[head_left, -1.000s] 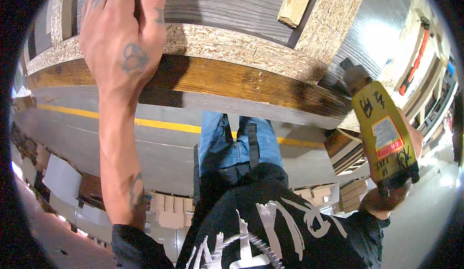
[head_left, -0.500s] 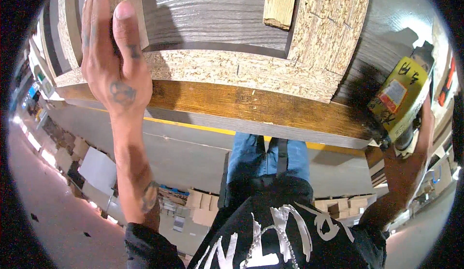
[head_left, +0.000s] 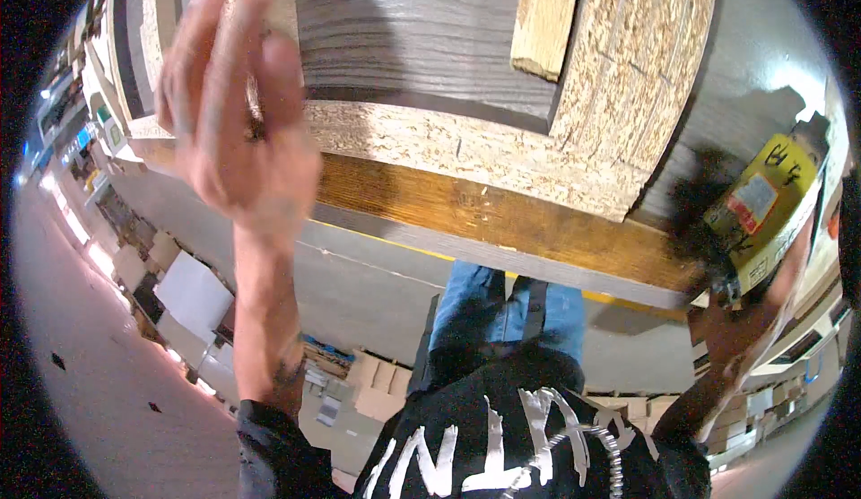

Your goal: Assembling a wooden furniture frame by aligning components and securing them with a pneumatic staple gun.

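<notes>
Between the hands (head_left: 235, 131) (raised): chipboard panel (head_left: 466, 154).

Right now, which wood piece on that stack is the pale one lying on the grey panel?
The short pale wood block at the top, lying on the grey panel. The darker orange-brown board runs along the stack's lower edge; the chipboard is speckled.
</notes>
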Demonstrator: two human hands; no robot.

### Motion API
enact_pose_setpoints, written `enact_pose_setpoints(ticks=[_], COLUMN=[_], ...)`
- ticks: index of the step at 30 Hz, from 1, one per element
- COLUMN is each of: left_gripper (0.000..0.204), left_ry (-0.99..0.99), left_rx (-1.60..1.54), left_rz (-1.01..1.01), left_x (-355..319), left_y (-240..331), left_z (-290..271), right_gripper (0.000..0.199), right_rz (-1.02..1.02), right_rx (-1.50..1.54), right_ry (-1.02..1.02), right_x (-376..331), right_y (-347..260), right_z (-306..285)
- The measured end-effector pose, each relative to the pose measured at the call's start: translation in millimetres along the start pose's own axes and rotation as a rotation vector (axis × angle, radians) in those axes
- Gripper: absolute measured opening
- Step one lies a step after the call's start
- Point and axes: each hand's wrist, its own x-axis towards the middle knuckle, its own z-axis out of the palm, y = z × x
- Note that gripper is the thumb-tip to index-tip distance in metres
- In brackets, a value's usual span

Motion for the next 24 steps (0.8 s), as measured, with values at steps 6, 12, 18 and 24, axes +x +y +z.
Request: enact_pose_setpoints(ticks=[6,12,18,24], left_gripper=[0.065,0.057,0.057,0.058], left_ry=[-0.419,-0.324,-0.315,-0.270], left_rx=[-0.064,-0.094,-0.077,-0.156], left_rz=[-0.035,-0.021,0.012,0.012], left_x=[-17,-19,-27,-19], left_y=[76,78,71,75], left_z=[-16,-6,-6,-2], right_gripper=[0.069,0.070,0.068,0.066], right_rz=[-0.290,-1.313,-1.659,-1.559], right_rx=[-0.579,-1.138,-1.345,-1.478], right_ry=[-0.048,-0.390,-1.017,-1.070], right_x=[39,-59,-74,-74], right_y=[13,-101,-132,-147], right_z=[-87,6,186,196])
